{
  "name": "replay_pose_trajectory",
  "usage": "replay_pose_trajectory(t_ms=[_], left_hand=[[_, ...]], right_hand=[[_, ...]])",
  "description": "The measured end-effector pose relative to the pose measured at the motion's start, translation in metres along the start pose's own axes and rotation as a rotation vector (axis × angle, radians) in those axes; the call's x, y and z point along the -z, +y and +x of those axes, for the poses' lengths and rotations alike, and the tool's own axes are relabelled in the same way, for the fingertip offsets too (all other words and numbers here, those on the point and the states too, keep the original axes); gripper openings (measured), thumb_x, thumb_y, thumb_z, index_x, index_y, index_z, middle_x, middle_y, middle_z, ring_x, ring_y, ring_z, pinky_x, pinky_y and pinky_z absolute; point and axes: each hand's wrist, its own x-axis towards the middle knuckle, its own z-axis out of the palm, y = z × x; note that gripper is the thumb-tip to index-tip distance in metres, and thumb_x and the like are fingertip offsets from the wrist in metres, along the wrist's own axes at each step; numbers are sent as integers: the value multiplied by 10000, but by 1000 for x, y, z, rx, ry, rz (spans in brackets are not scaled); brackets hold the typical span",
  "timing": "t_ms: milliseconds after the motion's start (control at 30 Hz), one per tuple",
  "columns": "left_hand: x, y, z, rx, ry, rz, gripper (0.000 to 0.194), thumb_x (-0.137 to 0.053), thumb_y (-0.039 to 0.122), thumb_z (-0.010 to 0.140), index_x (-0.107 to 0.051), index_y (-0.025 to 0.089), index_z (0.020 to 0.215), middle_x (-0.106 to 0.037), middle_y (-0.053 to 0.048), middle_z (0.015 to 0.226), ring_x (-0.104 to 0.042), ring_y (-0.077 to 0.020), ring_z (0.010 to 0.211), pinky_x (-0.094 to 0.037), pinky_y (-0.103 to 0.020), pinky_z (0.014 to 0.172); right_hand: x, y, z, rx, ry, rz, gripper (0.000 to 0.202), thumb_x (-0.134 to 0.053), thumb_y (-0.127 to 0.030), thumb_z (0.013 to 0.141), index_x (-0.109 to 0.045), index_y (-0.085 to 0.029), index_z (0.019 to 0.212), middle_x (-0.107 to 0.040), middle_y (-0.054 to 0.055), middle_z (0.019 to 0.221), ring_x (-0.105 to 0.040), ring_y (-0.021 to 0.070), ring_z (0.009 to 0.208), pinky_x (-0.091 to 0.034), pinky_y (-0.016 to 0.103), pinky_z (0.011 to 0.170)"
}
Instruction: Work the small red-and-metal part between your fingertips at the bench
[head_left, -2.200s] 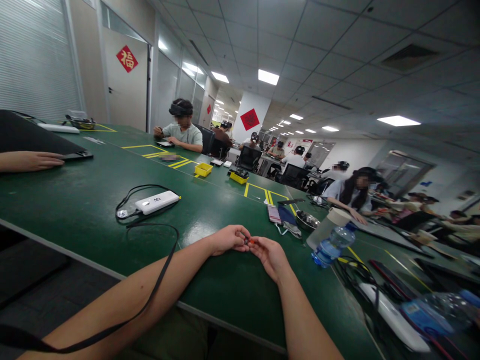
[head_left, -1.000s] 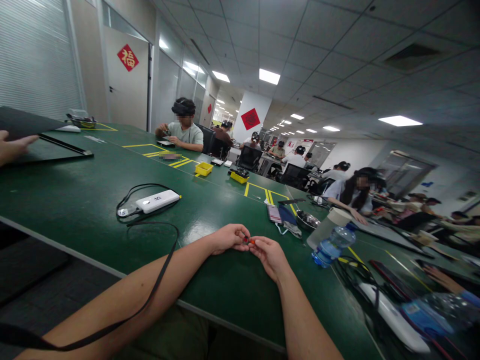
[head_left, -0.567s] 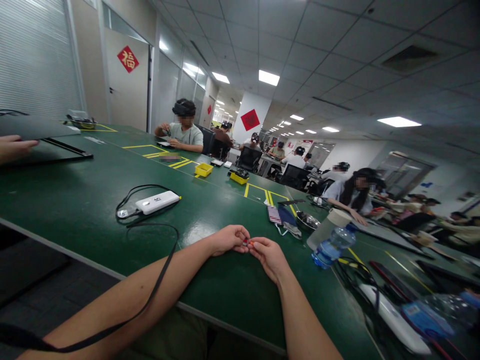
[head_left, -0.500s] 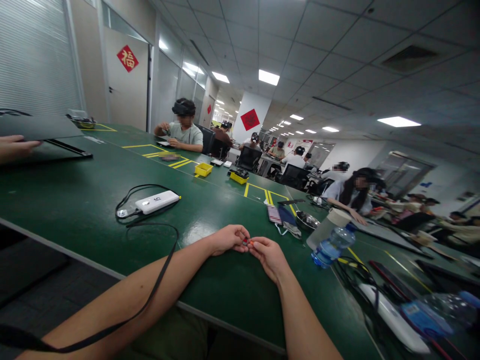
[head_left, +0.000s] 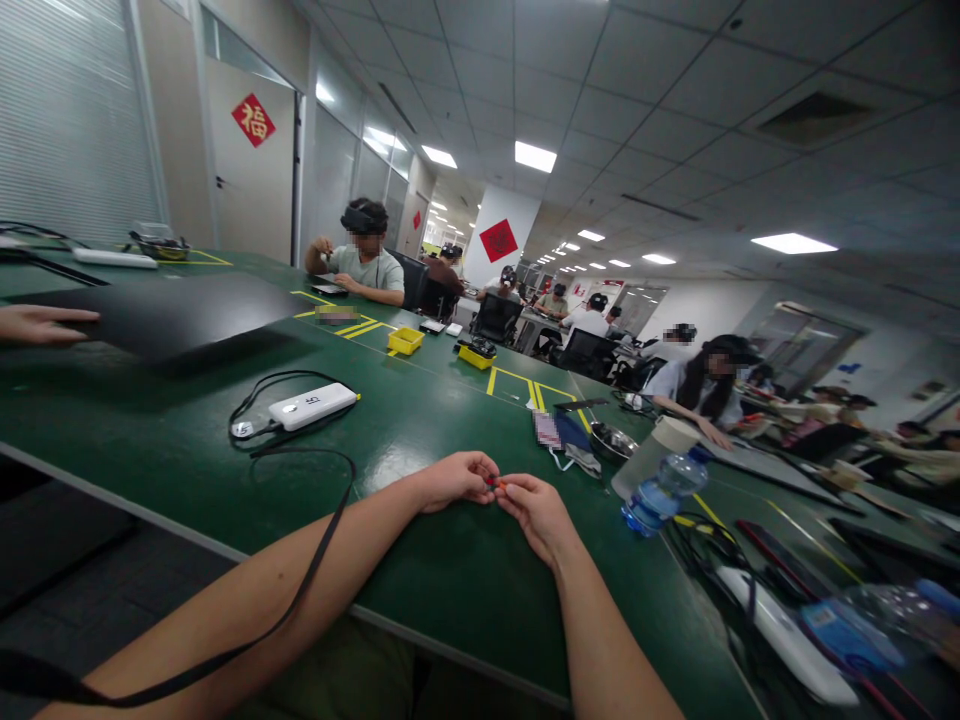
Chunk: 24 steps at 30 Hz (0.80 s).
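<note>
Green table [head_left: 420,420], spanning near to far, as I view it through the head camera. At far left, I note a thin dark panel [head_left: 199,310], gripped at its left end by another person's hand [head_left: 45,325]. At right, a pale cylinder [head_left: 639,462] stands just beside a clear, blue-labelled bottle [head_left: 664,492]. At near centre, both hands are pinched, fingertips meeting above the table: the left hand [head_left: 459,482] grasps a small red piece [head_left: 491,480], the right hand [head_left: 540,515] a small orange piece [head_left: 501,484]; I cannot tell whether these pieces are joined. Farther left lies a white device [head_left: 313,405]; beyond it, a yellow box [head_left: 406,341].
</note>
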Motion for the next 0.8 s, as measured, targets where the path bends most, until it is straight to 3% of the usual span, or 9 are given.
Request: replay_pose_trajectory(t_ms=[200, 333, 433, 600, 700, 800], left_hand=[[2, -7, 1, -74, 17, 86, 392, -625, 22, 572, -559, 124, 944, -594, -39, 849, -590, -93, 589, -470, -236, 585], [2, -7, 2, -45, -5, 61, 355, -608, 26, 606, -550, 118, 944, -593, -27, 778, -600, -95, 585, -490, -247, 618], [1, -6, 3, -14, -3, 7, 332, -566, 5, 623, -547, 114, 936, -597, -38, 794, -616, -95, 612, -511, -269, 679], [2, -5, 4, 8, 29, -31, 324, -515, -8, 630, -547, 122, 925, -593, -32, 801, -629, -103, 633, -522, -274, 708], [2, -4, 3, 15, 32, -29, 315, -530, -3, 626, -555, 119, 914, -592, -33, 797, -631, -104, 646, -523, -264, 708], [2, -3, 2, 30, 39, -30, 294, -563, 15, 627, -562, 119, 902, -594, -38, 800, -632, -106, 657, -524, -268, 707]], right_hand=[[1, 2, 0, 9, 1, -16, 196, -745, -201, 626, -665, -127, 789, -689, 62, 799, -653, 146, 709, -521, 265, 694], [2, 3, 1, 14, -6, -14, 209, -758, -212, 618, -664, -128, 783, -683, 51, 758, -649, 143, 691, -515, 260, 686], [2, 1, 2, -4, -17, 45, 247, -707, -348, 689, -668, -120, 776, -688, 84, 775, -651, 156, 706, -514, 277, 698], [3, -6, 1, -92, -41, 149, 568, -443, -614, 793, -687, -101, 772, -692, 156, 846, -664, 196, 773, -512, 296, 729], [4, -8, 0, -110, -65, 180, 620, -376, -629, 811, -692, -95, 794, -693, 174, 878, -667, 206, 798, -515, 304, 737], [3, -8, -1, -108, -67, 150, 546, -424, -573, 818, -688, -94, 808, -692, 175, 903, -668, 211, 813, -518, 316, 749]])
